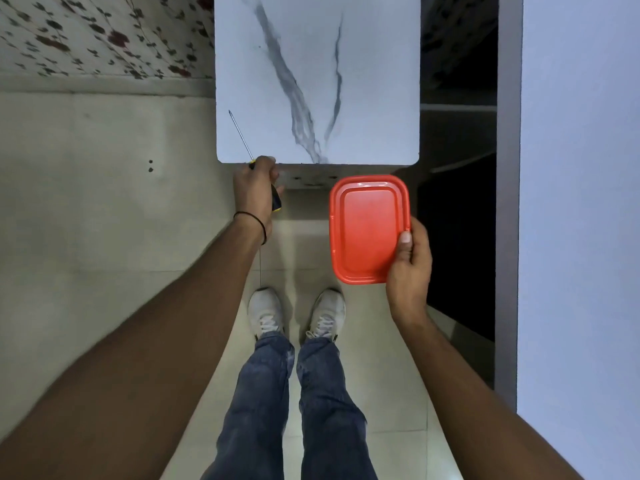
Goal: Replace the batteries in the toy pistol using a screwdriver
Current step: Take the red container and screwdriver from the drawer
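My left hand (254,188) grips the black and yellow handle of a screwdriver (241,136). Its thin metal shaft points up and away over the near left corner of the white marble-patterned table (363,81). My right hand (408,268) holds a red lidded plastic box (367,230) by its near right corner, thumb on the lid, just in front of the table's near edge. No toy pistol or batteries are in view; what is inside the box is hidden.
I stand on a pale tiled floor (104,202), with my white shoes (265,311) and jeans below. A flowered cloth (104,32) lies at the far left. A dark gap and a grey wall edge (507,202) stand at the right.
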